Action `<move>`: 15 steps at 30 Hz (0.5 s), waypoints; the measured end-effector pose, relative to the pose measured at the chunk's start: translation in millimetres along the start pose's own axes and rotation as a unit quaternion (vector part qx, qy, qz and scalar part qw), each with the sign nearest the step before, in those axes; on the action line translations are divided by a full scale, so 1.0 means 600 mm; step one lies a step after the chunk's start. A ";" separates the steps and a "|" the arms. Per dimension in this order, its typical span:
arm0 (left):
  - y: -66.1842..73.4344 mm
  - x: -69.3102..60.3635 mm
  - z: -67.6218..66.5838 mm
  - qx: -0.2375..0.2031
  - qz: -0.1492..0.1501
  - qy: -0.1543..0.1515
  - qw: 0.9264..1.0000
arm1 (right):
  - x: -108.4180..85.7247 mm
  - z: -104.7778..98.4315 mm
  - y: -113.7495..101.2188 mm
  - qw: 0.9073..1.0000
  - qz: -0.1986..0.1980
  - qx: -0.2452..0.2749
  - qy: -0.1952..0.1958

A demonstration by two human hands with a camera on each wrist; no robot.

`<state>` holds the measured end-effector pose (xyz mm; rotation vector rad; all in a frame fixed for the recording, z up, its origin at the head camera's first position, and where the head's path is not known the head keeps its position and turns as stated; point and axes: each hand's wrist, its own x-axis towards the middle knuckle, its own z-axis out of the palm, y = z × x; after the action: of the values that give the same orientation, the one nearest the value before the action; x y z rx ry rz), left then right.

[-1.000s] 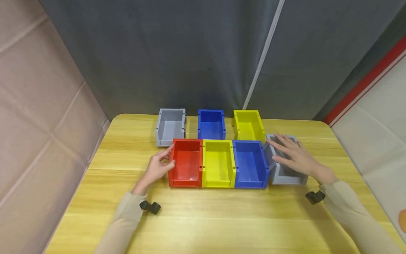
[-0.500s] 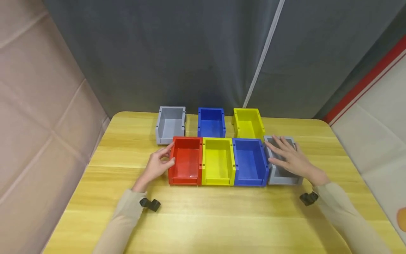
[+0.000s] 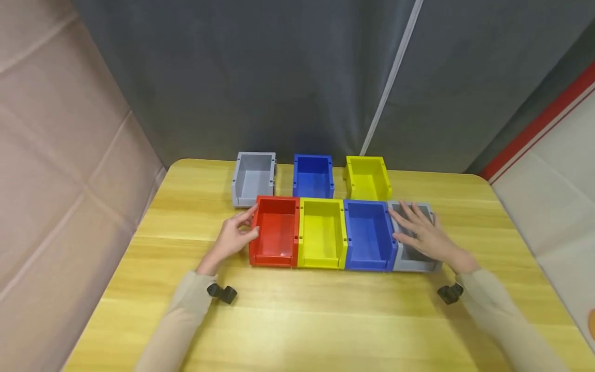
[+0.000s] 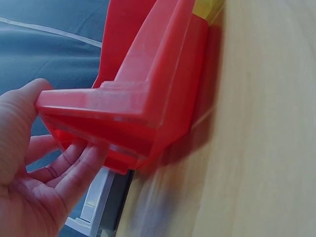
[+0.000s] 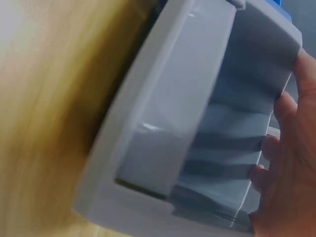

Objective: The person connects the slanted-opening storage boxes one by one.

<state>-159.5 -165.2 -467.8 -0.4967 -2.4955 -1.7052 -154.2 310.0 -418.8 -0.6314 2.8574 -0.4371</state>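
Note:
Red [image 3: 276, 232], yellow [image 3: 322, 232], blue [image 3: 369, 232] and grey [image 3: 417, 265] bins stand side by side in a front row. My left hand [image 3: 231, 238] grips the red bin's left wall; in the left wrist view, the thumb of that hand [image 4: 42, 182] is on the rim of the red bin [image 4: 185, 84] and its fingers are against the outer side. Spread over the grey bin at the row's right end is my right hand [image 3: 428, 236], fingers nearly straight. In the right wrist view its fingertips touch the grey bin's rim [image 5: 168, 98].
Behind the row stand a second grey bin [image 3: 254, 181], a second blue bin [image 3: 313, 178] and a second yellow bin [image 3: 368, 178], with gaps between them. They are near the back edge of the wooden table [image 3: 297, 320], by a dark curtain [image 3: 260, 77].
The front grey bin has moved left, against the blue bin, and now lines up with the row. My right hand has moved left with it; the left hand keeps its grip.

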 end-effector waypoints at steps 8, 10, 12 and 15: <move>0.028 -0.002 0.000 0.017 0.027 0.001 0.999 | -0.008 0.008 -0.006 1.000 0.002 -0.004 0.007; 0.046 -0.002 -0.002 0.025 0.037 -0.001 0.999 | -0.008 0.010 -0.006 1.000 0.004 -0.001 0.008; 0.061 -0.002 -0.004 0.028 0.037 -0.005 0.999 | -0.007 0.010 -0.005 1.000 0.004 -0.002 0.009; 0.067 -0.002 -0.006 0.027 0.026 -0.009 0.999 | -0.005 0.009 -0.005 1.000 0.003 -0.001 0.004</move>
<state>-146.2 -155.7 -431.1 -0.5701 -2.5106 -1.6180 -149.3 307.3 -422.8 -0.6225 2.8670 -0.4356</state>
